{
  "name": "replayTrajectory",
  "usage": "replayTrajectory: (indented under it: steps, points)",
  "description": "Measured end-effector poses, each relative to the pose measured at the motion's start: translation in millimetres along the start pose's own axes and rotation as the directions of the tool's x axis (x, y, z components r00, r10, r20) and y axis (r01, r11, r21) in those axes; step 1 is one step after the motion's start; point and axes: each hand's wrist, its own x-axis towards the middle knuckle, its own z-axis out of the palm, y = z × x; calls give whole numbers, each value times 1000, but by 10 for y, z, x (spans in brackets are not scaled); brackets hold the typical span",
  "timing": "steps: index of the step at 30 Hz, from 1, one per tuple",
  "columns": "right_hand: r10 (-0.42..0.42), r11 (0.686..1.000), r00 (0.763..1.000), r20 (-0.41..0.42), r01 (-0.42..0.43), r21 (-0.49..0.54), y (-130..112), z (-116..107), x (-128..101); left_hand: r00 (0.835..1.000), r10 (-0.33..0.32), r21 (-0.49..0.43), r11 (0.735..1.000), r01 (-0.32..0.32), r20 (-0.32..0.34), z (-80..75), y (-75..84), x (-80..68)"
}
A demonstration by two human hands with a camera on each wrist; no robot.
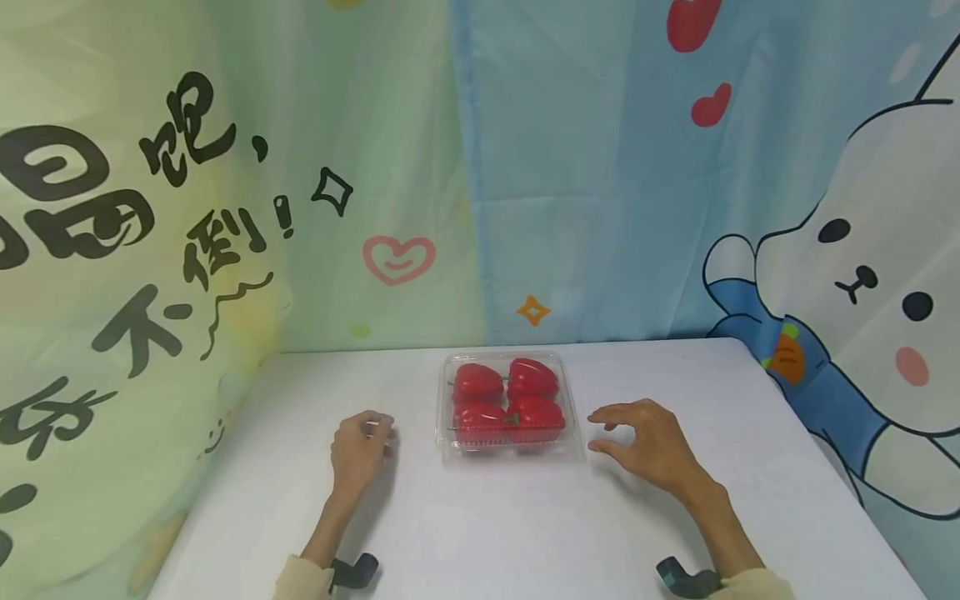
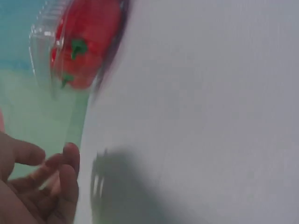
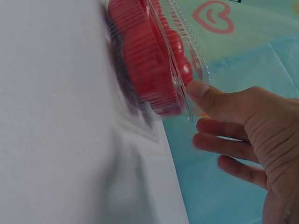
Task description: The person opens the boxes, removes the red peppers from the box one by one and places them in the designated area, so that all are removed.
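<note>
A clear plastic clamshell box [image 1: 566,400] stands on the white table with several red bell peppers [image 1: 480,382] inside. Its lid looks closed. Green stems [image 2: 79,47] show through the plastic in the left wrist view. To the left of the box, my left hand [image 1: 360,450] hovers with loosely bent fingers and nothing in them. My right hand [image 1: 648,442] is just right of the box, thumb and fingers spread apart with a gap between them. In the head view it stays clear of the box; the right wrist view shows the thumb [image 3: 201,88] close beside the lid edge.
The white table [image 1: 480,533] reaches back to a printed curtain [image 1: 555,167] with hearts, black lettering and a white cartoon animal [image 1: 855,317]. Dark wrist-worn devices [image 1: 686,579] sit at both cuffs.
</note>
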Motion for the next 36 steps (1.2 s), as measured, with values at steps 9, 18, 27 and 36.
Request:
replayTrajectory:
  steps: [9, 18, 27, 36]
  points:
    - [-24, 998, 1000, 2, 24, 64, -73, 111, -40, 965, -188, -150, 965, 216, 183, 122, 110, -224]
    - [-61, 996, 998, -22, 63, 63, -109, 152, -53, 892, -113, -177, 962, 209, 437, 336, 320, -481]
    - [-126, 991, 987, -97, 129, 28, -89, 210, -54, 783, 43, -268, 950, 161, 621, 649, 506, -625]
    - [-172, 985, 967, -185, 166, -48, -142, 270, -81, 750, 63, -424, 854, 301, 658, 1144, 735, -824]
